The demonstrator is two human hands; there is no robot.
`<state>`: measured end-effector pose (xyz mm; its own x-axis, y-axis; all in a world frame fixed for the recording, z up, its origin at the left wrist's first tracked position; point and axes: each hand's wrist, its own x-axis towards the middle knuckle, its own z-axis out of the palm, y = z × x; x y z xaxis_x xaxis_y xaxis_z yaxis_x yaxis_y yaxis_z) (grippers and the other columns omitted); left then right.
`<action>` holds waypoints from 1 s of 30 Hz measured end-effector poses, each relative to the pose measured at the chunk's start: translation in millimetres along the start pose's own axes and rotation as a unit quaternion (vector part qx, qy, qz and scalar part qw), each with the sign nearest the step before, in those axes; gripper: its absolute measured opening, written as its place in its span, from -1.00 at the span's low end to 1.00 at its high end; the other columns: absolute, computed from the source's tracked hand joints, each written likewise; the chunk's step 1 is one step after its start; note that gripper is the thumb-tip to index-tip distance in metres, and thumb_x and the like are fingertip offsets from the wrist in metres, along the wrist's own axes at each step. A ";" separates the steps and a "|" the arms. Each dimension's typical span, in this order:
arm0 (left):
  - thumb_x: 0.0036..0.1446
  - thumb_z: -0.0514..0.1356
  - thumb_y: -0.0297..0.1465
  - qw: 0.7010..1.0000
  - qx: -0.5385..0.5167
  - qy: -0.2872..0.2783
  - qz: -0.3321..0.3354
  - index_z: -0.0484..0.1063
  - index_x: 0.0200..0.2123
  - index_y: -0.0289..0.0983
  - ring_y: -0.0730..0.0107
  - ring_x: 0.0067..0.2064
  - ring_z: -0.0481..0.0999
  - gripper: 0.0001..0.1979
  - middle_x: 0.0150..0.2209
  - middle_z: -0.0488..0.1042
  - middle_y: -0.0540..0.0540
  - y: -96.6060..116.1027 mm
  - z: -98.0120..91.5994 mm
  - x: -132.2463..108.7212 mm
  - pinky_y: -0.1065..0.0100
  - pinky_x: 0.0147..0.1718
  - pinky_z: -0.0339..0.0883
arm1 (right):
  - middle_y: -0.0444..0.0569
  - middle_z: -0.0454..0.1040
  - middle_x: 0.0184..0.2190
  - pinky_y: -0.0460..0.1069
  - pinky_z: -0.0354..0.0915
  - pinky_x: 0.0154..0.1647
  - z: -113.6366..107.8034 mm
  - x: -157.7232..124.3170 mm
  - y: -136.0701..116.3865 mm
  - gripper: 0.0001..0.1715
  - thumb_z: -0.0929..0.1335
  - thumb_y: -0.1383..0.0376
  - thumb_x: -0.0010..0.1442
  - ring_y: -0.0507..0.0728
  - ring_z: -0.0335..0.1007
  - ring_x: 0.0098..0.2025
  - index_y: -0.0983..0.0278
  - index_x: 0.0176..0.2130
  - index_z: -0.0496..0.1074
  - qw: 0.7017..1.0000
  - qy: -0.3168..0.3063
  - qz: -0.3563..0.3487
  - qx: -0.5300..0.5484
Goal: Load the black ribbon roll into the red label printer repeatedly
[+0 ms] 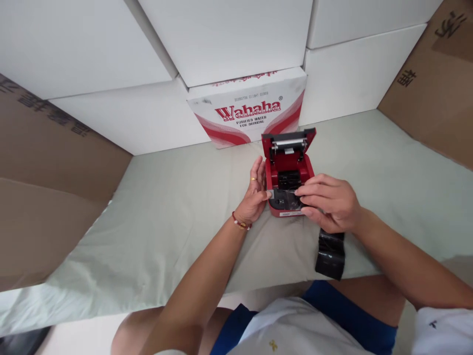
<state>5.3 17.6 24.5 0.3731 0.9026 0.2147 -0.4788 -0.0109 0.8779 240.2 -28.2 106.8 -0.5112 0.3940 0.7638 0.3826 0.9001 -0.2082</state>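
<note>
A small red label printer sits on the cloth with its lid tilted up and back. Inside lies a glossy black roll, and thin dark film covers the black front ledge. My left hand grips the printer's left side, thumb on the grey front corner and fingers along the outer wall. Over the right front edge, my right hand has its fingertips closed at the film. Below that hand a glossy black strip lies creased on the cloth; its link to the film is hidden.
A pale green cloth covers the work surface. Behind the printer stands a white and red Wahaha water carton, with white boxes stacked around it. Brown cardboard boxes flank the left and right.
</note>
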 end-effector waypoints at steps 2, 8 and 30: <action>0.03 0.48 -0.20 1.000 -0.003 -0.001 0.006 0.08 0.49 0.16 -0.08 0.66 -0.13 0.03 0.62 -0.01 -0.01 -2.3 -0.4 0.5 -0.17 0.60 -0.21 | 0.06 0.73 -0.10 0.08 0.53 -0.09 -7.8 14.2 -0.1 -0.73 0.36 0.26 0.44 0.17 0.63 -0.16 0.20 -0.29 0.61 0.996 -0.036 0.085 -0.006; -0.03 0.48 -0.22 1.000 -0.014 0.013 -0.001 0.16 0.45 0.13 -0.09 0.63 -0.04 0.00 0.59 0.08 -0.01 -4.0 -0.3 2.0 -0.15 0.58 -0.15 | 0.11 0.71 -0.03 0.12 0.44 -0.02 -10.3 75.8 19.9 -0.65 0.31 0.23 0.45 0.29 0.64 -0.03 0.24 -0.01 0.67 0.868 -0.334 0.334 -0.155; -0.05 0.47 -0.20 1.000 -0.006 0.021 -0.002 0.20 0.43 0.05 -0.07 0.63 -0.02 -0.03 0.59 0.09 -0.06 -4.4 -0.2 4.4 -0.12 0.58 -0.15 | 0.03 0.69 -0.16 0.14 0.44 -0.27 -77.3 37.7 -4.1 -0.45 0.27 -0.15 0.46 0.20 0.58 -0.30 0.11 0.08 0.60 0.906 -0.185 0.361 -0.117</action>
<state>8.8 21.7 21.5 0.3413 0.9202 0.1917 -0.4863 -0.0017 0.8738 278.9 -31.4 183.7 -0.2687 0.9393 0.2136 0.8506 0.3354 -0.4050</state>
